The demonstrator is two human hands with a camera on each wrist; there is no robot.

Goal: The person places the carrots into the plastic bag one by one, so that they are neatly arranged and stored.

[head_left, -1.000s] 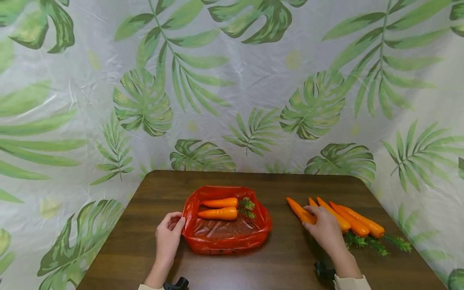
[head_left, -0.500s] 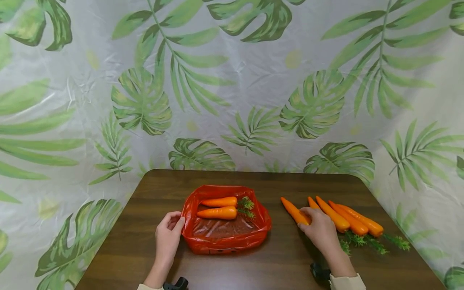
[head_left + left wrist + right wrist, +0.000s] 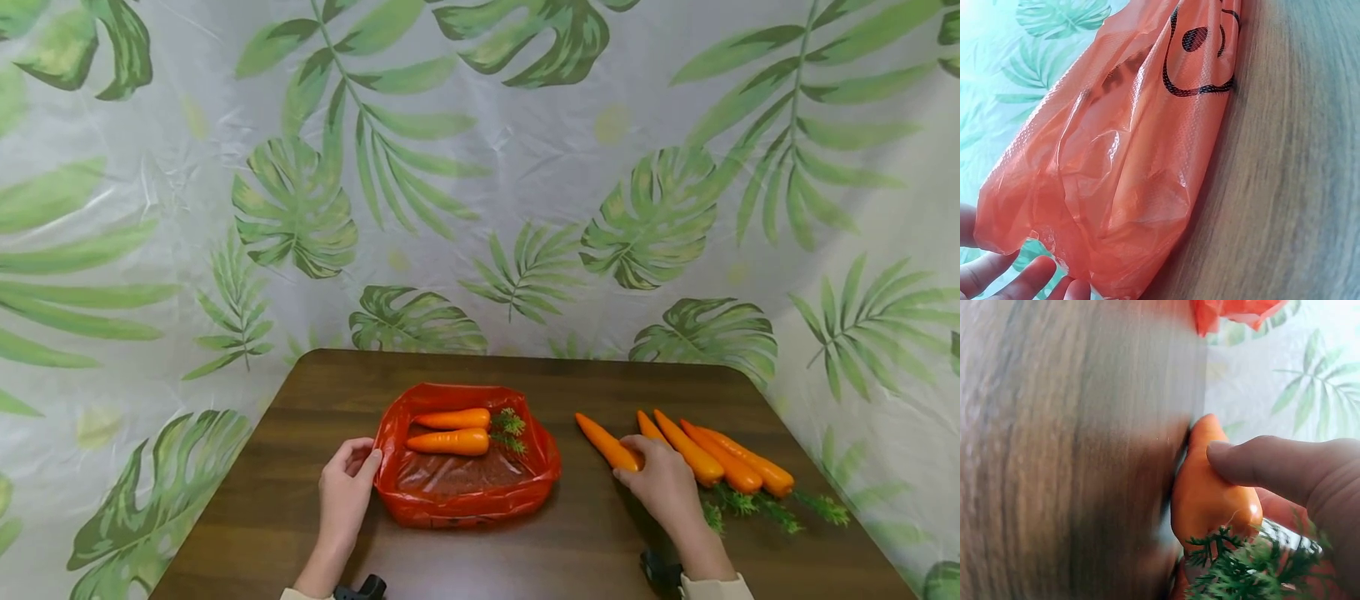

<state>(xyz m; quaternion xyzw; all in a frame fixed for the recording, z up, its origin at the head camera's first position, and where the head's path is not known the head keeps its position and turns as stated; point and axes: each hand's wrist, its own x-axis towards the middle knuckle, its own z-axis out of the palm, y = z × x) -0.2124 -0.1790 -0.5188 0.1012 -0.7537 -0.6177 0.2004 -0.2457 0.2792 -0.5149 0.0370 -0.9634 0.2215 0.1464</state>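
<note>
A red plastic bag (image 3: 480, 510) lies with its mouth spread wide, and two carrots (image 3: 450, 442) with green tops rest side by side inside it. My left hand (image 3: 347, 492) pinches the bag's left rim; in the left wrist view its fingers (image 3: 1029, 275) are at the bag's edge, partly behind the film. On the right, my right hand (image 3: 667, 483) grips a carrot (image 3: 606, 440) near its thick end, the tip pointing away and to the left. The right wrist view shows the thumb (image 3: 1241, 459) pressed along this carrot, with its green leaves (image 3: 1247, 565) below.
Just right of my right hand lies a cluster of several carrots (image 3: 738, 467), their leaves toward the near right. Everything is on a dark wooden table (image 3: 570, 542). Behind it hangs a leaf-patterned sheet (image 3: 525, 167).
My right hand has moved slightly left with the carrot, away from the other carrots. The left hand has kept its hold on the bag's rim, and the bag has stayed nearly still.
</note>
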